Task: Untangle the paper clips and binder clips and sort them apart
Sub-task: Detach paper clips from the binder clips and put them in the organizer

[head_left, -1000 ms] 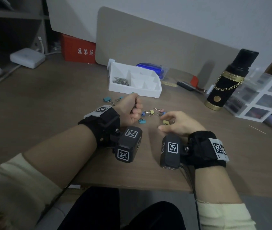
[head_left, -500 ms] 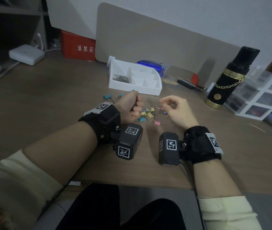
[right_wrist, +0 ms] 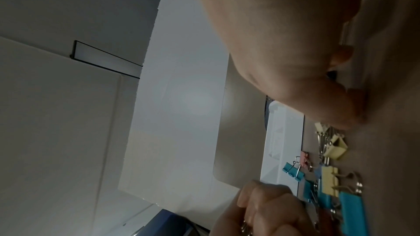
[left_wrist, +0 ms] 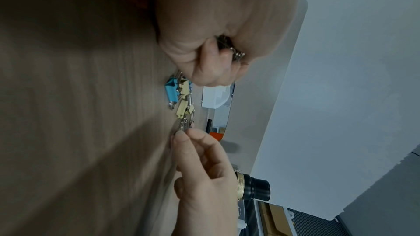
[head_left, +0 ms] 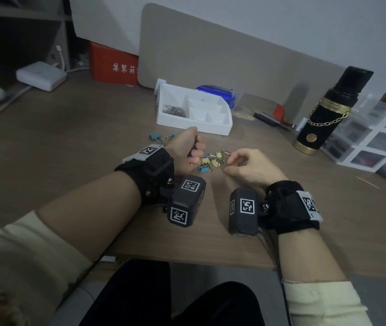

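Note:
A small pile of blue and yellow binder clips (head_left: 213, 158) lies on the wooden desk between my hands. My left hand (head_left: 188, 151) is a fist just left of the pile, gripping a bunch of silver paper clips (left_wrist: 237, 54). My right hand (head_left: 232, 164) reaches the pile's right edge, thumb and forefinger pinching a silver paper clip (left_wrist: 184, 126) beside a yellow binder clip (right_wrist: 334, 148). Behind stands a white organizer tray (head_left: 194, 124) with loose paper clips (head_left: 174, 110) in its left compartment. A blue binder clip (head_left: 155, 137) lies apart to the left.
A black and gold bottle (head_left: 328, 114) stands at the right, next to a clear drawer unit (head_left: 375, 137). A red box (head_left: 114, 64) and a white adapter (head_left: 41, 75) sit at the back left. A beige board leans on the wall behind the tray.
My right hand moved from the near side of the desk forward to the pile and lowered its fingertips onto the pile's right edge. The left fist stayed in place.

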Tool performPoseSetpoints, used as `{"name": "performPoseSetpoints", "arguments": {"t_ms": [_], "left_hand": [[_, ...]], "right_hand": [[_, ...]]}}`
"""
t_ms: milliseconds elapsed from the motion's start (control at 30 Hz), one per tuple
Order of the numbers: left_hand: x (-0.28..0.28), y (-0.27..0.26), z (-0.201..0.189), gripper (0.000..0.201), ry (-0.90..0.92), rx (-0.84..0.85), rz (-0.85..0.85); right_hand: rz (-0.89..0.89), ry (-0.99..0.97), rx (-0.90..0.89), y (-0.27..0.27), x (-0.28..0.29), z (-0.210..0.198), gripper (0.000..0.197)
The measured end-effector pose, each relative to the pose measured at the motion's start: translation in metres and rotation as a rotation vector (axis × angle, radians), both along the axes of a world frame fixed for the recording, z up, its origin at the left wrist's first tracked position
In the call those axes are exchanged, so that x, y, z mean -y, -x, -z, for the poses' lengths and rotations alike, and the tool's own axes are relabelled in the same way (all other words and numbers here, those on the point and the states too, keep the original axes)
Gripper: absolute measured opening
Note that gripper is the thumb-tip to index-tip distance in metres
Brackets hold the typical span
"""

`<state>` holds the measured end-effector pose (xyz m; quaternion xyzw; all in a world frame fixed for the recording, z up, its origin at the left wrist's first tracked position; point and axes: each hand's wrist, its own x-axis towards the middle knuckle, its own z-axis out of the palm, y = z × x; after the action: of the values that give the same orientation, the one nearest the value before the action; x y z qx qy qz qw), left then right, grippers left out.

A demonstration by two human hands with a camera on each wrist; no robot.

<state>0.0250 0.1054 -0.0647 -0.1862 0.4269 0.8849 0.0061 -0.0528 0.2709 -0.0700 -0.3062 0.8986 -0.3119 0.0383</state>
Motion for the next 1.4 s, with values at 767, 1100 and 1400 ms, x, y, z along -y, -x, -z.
{"name": "performPoseSetpoints", "arguments": {"t_ms": [767,1100,1400], "left_hand": [[0.004,0.001,0.001,0.038,-0.035,-0.053,-0.216],[0.001,-0.002,-0.004,0.041,-0.055,-0.048,-0.211],[-0.001,-0.011,-0.018,0.04,-0.047,-0.058,-0.184]], "right_hand": [[-0.035,0.03,-0.044,0.0,0.021,0.002,0.013],[-0.048,0.222,0.043,0.004,0.024,0.006,0.021],[-0.07,0.302,0.098,-0.008,0.032,-0.001,0.019]]}}
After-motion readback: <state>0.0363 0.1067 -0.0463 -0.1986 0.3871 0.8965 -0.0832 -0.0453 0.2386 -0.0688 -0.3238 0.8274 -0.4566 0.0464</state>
